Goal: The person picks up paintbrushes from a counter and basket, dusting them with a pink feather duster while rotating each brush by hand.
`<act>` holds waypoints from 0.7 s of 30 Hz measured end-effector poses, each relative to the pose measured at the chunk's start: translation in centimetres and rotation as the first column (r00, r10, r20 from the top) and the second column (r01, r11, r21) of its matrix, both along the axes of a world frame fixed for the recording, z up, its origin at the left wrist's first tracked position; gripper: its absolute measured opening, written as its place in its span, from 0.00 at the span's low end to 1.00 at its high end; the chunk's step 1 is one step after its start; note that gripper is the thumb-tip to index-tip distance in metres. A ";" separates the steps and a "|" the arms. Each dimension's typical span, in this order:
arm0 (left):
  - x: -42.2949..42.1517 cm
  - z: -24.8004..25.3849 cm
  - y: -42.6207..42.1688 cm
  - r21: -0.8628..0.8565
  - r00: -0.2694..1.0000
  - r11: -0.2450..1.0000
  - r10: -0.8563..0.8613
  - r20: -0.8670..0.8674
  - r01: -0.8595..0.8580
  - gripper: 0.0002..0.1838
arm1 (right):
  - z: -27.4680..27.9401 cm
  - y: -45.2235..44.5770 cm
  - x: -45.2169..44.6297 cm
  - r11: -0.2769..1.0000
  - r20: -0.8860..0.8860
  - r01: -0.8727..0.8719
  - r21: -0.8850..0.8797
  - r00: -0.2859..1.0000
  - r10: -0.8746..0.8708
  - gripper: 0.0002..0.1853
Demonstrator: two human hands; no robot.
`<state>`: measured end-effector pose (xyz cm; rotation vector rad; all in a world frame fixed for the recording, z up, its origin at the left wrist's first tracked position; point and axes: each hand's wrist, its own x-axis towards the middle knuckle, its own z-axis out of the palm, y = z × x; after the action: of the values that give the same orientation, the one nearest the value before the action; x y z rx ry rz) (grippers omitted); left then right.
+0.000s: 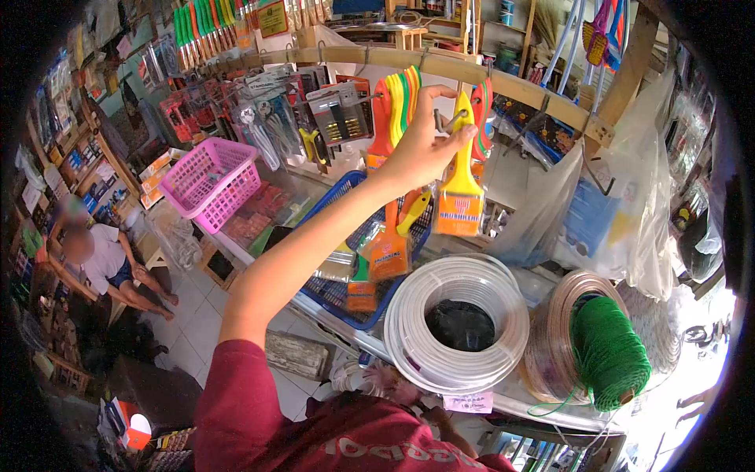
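My left hand (435,140) reaches up to a metal hook on the wooden rail. Its thumb and fingers are closed at the top of a yellow-handled paintbrush (462,177), beside the hook's end. The brush hangs upright with its orange-wrapped bristles down. Red, yellow and green brushes (401,102) hang just left of my fingers, and a red and green group (483,118) hangs to the right. Below, a blue basket (366,318) holds more wrapped brushes, including an orange one (388,250). My right hand does not show.
A pink basket (212,182) stands left on the counter. Coiled white tubing (401,330), a brown coil (546,338) and green twine (609,354) sit at front right. Plastic bags (629,212) hang at right. A person (110,259) sits at far left.
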<state>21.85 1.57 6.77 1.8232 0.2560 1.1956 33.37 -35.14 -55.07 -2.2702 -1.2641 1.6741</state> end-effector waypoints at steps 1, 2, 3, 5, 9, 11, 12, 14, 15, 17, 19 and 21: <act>1.2 -0.6 1.3 0.043 0.997 0.998 0.053 0.047 -0.055 0.23 | 0.1 -0.3 0.2 1.000 -0.001 0.005 0.001 1.000 -0.005 0.50; 1.9 -0.4 1.3 0.044 0.991 0.995 0.081 0.107 -0.086 0.23 | 0.1 -0.7 0.4 1.000 -0.001 0.010 0.003 1.000 -0.010 0.49; 2.9 -0.8 2.3 0.054 0.984 0.988 0.139 0.110 -0.146 0.24 | 0.3 -1.2 0.6 1.000 -0.003 0.016 0.004 1.000 -0.016 0.48; 5.0 -2.1 5.1 0.071 0.960 0.962 0.254 0.116 -0.264 0.26 | 0.3 -1.8 0.8 1.000 0.000 0.018 0.009 1.000 -0.018 0.46; 6.2 -3.0 5.9 0.112 0.915 0.916 0.363 0.177 -0.385 0.26 | -0.2 -3.4 1.3 1.000 0.020 0.011 0.010 1.000 -0.011 0.41; 4.9 -3.7 5.5 0.026 0.960 0.970 0.234 0.155 -0.241 0.24 | -0.6 -4.4 1.6 1.000 0.030 0.003 0.003 1.000 -0.003 0.39; 3.5 -4.4 4.8 0.114 0.962 0.959 0.246 0.119 -0.260 0.22 | -0.7 -4.9 1.6 1.000 0.041 -0.005 -0.005 0.999 0.005 0.38; -0.1 -5.6 2.8 0.239 0.979 0.951 0.203 -0.009 -0.195 0.20 | -0.9 -5.5 1.8 1.000 0.054 -0.018 -0.013 0.998 0.018 0.36; -2.6 -6.0 1.1 0.267 0.985 0.957 0.145 -0.098 -0.115 0.18 | -1.0 -5.5 2.0 1.000 0.063 -0.022 -0.020 0.998 0.024 0.35; -7.6 -6.6 -1.5 0.264 0.949 0.964 0.100 -0.299 -0.019 0.13 | -1.1 -5.9 2.0 0.999 0.079 -0.018 -0.034 0.997 0.021 0.33; -12.3 -7.9 -2.5 0.165 0.886 0.985 0.112 -0.450 -0.041 0.09 | -1.3 -6.1 1.9 0.999 0.101 -0.019 -0.045 0.995 0.024 0.32; -15.2 -10.5 -2.2 0.088 0.786 0.991 0.134 -0.604 -0.101 0.10 | -1.5 -6.2 1.7 0.998 0.123 -0.023 -0.055 0.992 0.029 0.30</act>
<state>6.64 -0.61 -3.69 2.2277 0.7209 0.6521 35.05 -41.36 -56.58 -2.4336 -1.2931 1.6169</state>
